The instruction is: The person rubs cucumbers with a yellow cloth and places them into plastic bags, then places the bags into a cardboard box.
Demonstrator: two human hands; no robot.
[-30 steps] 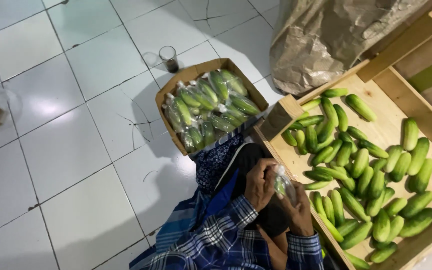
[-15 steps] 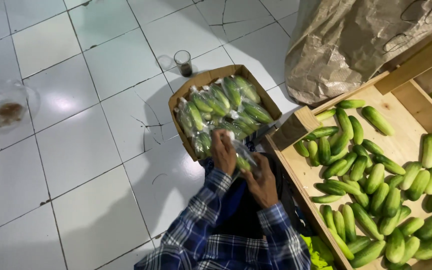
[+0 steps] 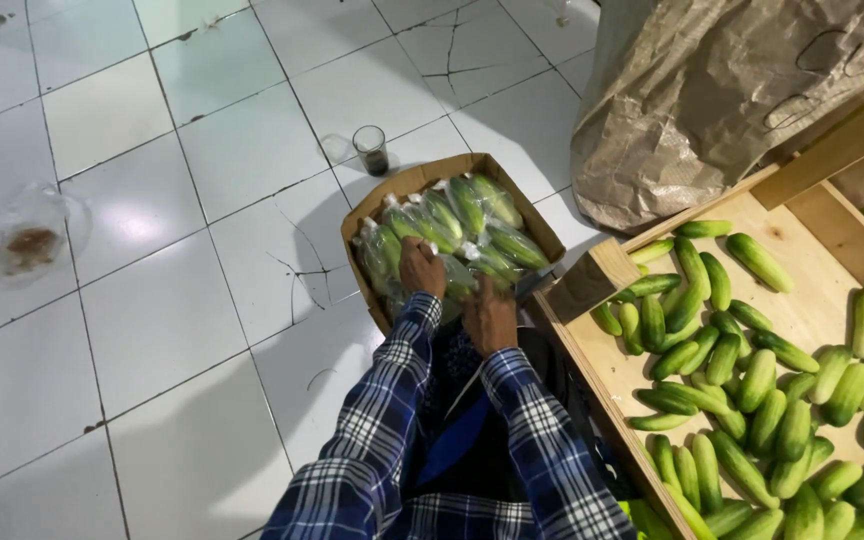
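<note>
Bagged cucumbers: green, clear-wrapped, glossy

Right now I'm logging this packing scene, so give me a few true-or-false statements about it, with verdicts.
1. Both hands, left hand and right hand, are at the cardboard box. True.
2. The box holds loose tomatoes. False: it holds clear bagged cucumbers.
3. Loose cucumbers lie in a wooden tray to the person's right. True.
4. A glass stands inside the box. False: it stands on the tiled floor beyond it.
</note>
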